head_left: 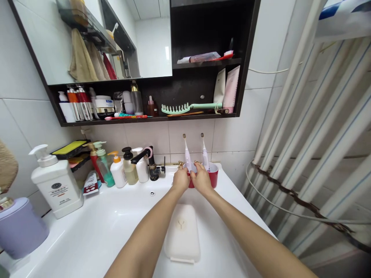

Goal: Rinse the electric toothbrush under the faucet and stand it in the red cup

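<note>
both grips at the back r. corner of the basin [116, 231]: left grip [181, 179] and right grip [202, 178], bare hands, fingers curled, thumbs close together at the left red cup [191, 185]. look to be touching it, but can't tell if either is closed firm on it, bc the hands hide most of it. left toothbrush [187, 155] stands up out of that cup, head leaning a bit l.; right toothbrush [205, 155] leans same way in the right red cup [214, 177], just beside.

handling: cup's prob. light, stiff plastic, smooth, so slick if wet. tall brush likely makes it top-heavy & easy to tip; best hold = round the sides, below the rim, one hand each side, mouth up. brushes look rigid, prob. w/ more weight in the handle; take by the thick handle, not the bristles. cups sit close, so r. knuckles could knock the other one. faucet [153, 170] is off to the l.; white case [183, 231] lies in the basin, between the forearms.
</note>
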A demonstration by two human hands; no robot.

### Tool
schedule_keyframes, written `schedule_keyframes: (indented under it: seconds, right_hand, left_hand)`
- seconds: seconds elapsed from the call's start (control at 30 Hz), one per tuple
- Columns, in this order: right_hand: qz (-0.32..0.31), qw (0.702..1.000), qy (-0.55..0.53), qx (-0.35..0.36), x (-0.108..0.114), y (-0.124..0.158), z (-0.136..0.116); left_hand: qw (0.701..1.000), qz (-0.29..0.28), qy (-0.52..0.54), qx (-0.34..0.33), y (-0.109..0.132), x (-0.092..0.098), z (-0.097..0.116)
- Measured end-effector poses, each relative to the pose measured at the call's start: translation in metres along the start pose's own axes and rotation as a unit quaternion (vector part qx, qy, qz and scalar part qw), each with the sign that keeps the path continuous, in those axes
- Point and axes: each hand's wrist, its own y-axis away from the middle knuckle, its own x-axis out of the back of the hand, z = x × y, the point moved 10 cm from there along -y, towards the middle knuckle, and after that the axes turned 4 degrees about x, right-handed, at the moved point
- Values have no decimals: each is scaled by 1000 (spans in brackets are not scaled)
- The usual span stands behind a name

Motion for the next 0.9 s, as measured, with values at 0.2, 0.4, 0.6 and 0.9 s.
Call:
schedule_keyframes:
  seconds: [0.2, 0.4, 0.6, 0.9]
  right_hand:
    - [21, 999, -39, -3, 17, 22, 1]
    - [-9, 994, -107, -22, 30, 41, -6]
    - [20, 964, -264, 33, 84, 48, -89]
    - [-21, 883, -465, 62, 105, 79, -150]
  left_hand:
    - [1000, -20, 20, 4, 7, 2, 0]
    - [983, 76, 158, 55, 33, 48, -7]
    - [858, -7, 513, -18, 80, 114, 60]
    - [793, -102, 595, -79, 131, 139, 112]
